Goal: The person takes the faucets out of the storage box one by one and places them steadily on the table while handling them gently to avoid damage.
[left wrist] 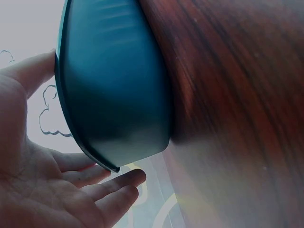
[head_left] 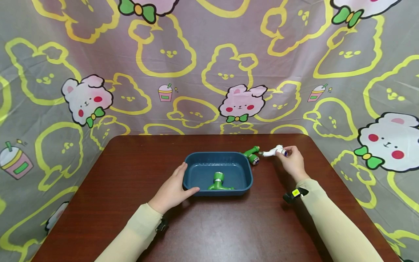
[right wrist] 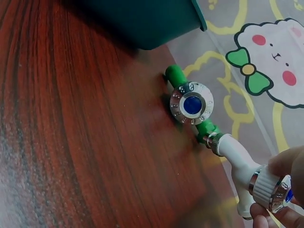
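Note:
A dark blue rectangular plastic basin (head_left: pixel 217 193) sits on the table with a green faucet (head_left: pixel 218 185) lying inside. At its left end, my left hand (head_left: pixel 171 191) touches the rim with thumb and fingers spread round the near corner. In the left wrist view the thumb (left wrist: pixel 40 69) lies against the rim. To the right, my right hand (head_left: pixel 293 163) pinches the handle of a white faucet (right wrist: pixel 240 159) between thumb and fingers. Another green faucet (head_left: pixel 251 154), with a silver and blue knob, lies by the basin's far right corner, its image meeting the white spout.
The brown wooden table (head_left: pixel 216 225) carries all these things. A grey cloth (head_left: pixel 203 83) with yellow outlines and cartoon rabbits hangs behind it and along both sides. Dark straps sit on both wrists.

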The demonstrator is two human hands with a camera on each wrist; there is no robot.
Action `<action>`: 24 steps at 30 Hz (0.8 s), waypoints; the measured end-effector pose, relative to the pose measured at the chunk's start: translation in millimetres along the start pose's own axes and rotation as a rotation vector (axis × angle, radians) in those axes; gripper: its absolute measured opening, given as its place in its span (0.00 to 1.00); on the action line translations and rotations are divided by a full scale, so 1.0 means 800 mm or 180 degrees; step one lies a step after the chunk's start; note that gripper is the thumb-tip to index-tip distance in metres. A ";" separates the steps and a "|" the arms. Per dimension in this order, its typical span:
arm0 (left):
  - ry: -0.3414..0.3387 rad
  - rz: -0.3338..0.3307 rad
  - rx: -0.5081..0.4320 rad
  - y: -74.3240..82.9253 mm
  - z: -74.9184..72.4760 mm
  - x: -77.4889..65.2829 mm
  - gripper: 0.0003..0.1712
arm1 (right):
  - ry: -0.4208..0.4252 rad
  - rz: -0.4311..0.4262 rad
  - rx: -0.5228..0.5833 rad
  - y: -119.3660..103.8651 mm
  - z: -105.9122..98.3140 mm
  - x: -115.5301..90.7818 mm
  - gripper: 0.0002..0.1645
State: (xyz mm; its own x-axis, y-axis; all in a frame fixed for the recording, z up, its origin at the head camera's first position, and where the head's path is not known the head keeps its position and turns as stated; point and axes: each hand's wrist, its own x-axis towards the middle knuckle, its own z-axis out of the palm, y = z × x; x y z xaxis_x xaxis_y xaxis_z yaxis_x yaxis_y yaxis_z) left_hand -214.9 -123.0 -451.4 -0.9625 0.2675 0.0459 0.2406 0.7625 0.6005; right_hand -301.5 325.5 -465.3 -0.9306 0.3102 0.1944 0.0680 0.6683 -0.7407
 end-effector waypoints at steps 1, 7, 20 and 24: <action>-0.0002 -0.0002 -0.0001 0.000 0.000 0.000 0.60 | 0.0006 0.0000 0.0004 0.000 0.000 0.000 0.27; -0.0008 0.0000 -0.0018 0.001 -0.001 -0.001 0.60 | 0.0030 -0.0021 0.0000 0.002 0.004 0.002 0.26; -0.0010 0.0003 -0.0023 0.000 -0.001 -0.001 0.60 | -0.0052 0.0039 -0.0019 0.005 0.005 0.002 0.27; -0.0013 -0.0003 -0.0025 0.000 -0.001 -0.001 0.60 | -0.0098 0.0069 -0.0013 0.005 0.005 0.001 0.27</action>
State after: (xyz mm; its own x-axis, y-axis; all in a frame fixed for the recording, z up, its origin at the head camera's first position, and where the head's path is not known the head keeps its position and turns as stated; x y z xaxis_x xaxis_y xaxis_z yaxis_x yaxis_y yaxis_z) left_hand -214.5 -123.7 -450.5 -0.9621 0.2693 0.0422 0.2388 0.7582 0.6068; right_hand -303.3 326.1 -470.8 -0.9395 0.3036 0.1584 0.0897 0.6645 -0.7419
